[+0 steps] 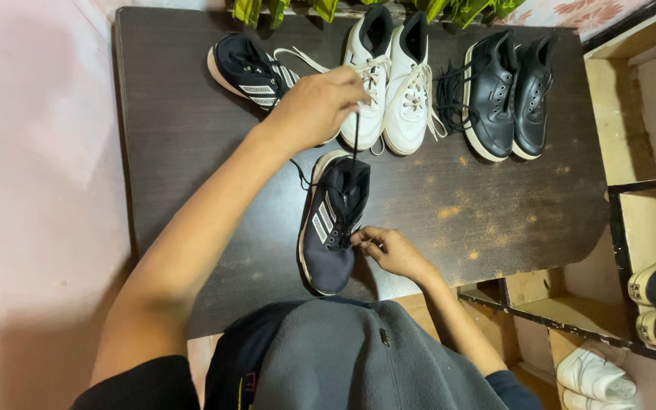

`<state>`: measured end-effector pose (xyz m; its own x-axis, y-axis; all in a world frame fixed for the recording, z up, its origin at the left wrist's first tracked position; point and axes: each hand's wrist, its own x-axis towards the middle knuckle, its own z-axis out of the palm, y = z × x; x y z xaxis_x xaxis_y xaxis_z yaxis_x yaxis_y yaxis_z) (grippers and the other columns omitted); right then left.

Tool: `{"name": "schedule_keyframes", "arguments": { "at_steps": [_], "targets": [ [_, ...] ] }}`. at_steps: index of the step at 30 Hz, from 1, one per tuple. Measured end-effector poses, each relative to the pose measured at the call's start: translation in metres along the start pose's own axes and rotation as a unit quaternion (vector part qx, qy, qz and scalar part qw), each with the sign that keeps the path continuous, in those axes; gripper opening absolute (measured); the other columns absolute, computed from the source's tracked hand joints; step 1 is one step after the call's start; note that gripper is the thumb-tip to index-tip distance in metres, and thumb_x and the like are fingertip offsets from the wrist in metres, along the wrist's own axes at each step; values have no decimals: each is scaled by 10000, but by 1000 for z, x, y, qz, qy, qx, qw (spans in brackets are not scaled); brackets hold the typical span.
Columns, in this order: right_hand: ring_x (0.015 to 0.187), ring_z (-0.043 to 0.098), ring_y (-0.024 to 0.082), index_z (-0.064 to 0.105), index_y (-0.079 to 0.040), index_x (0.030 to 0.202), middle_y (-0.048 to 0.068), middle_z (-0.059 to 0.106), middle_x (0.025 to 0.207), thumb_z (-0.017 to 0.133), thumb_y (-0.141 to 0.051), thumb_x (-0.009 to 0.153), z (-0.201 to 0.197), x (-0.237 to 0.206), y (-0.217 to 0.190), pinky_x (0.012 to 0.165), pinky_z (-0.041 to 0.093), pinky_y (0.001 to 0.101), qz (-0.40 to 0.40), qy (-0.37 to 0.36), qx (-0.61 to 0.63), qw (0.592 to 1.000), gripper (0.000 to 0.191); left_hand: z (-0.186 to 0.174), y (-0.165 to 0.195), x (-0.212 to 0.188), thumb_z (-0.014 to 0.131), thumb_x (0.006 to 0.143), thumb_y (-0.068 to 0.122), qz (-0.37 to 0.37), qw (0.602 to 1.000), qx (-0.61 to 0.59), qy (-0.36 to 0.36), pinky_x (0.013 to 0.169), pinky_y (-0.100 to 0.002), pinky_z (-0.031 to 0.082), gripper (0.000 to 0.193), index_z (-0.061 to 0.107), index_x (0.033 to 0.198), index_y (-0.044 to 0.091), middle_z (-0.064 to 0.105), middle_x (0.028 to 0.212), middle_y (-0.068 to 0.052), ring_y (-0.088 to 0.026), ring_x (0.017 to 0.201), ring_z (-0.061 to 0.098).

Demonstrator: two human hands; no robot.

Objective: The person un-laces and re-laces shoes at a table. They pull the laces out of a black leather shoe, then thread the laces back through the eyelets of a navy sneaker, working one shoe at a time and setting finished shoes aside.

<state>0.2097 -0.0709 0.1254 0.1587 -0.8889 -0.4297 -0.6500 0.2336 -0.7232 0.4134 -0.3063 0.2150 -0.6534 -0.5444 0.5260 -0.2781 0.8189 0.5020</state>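
While the left hand pinches a black lace and draws it taut upward, the right hand, fingers curled, grips the lace at the eyelets of the dark striped sneaker in the middle of the brown table. Judging by this, lacing is partway done. On the table: two dark sneakers, two white shoes, two black shoes.
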Motion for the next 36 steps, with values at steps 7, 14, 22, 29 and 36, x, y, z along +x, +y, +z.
{"name": "schedule_keyframes", "arguments": {
  "at_steps": [7,14,22,29,36],
  "targets": [
    [862,725,267,731,-85,1047,83,734,997,738,-120,848,15,-6,2,759,597,373,-149,102,-162,970,202,78,26,-80,648,994,264,-126,990,5,-57,1019,-507,472,388,581,1305,42,570,1276,-164,-356,1175,579],
    [860,672,306,678,-80,1006,86,648,955,689,-159,880,32,7,19,732,557,406,-251,126,-257,925,149,141,78,-204,786,686,685,-90,994,-49,-28,1233,-628,99,1152,335,1545,63,280,1630,-193,-394,1531,211],
    [1057,606,299,648,-9,929,118,651,1090,593,-204,1021,-12,-8,2,945,485,394,-238,-49,-41,969,222,159,69,-201,858,485,674,-186,966,38,-176,1181,-744,-9,1396,203,1604,159,204,1686,-45,-277,1564,139],
    [687,706,202,699,-71,833,29,725,677,602,-369,942,-101,-48,-67,681,541,386,-26,-229,-70,971,331,155,73,-201,877,510,688,-190,973,22,-133,1155,-776,-20,1386,206,1604,165,203,1683,-28,-273,1561,145],
    [495,551,154,720,-96,822,35,599,574,651,-319,993,-144,-82,-119,509,453,352,-184,-152,-117,964,289,150,74,-197,883,507,673,-194,969,28,-150,1162,-767,-35,1396,187,1613,182,193,1694,-6,-253,1568,142]
  ]
}}
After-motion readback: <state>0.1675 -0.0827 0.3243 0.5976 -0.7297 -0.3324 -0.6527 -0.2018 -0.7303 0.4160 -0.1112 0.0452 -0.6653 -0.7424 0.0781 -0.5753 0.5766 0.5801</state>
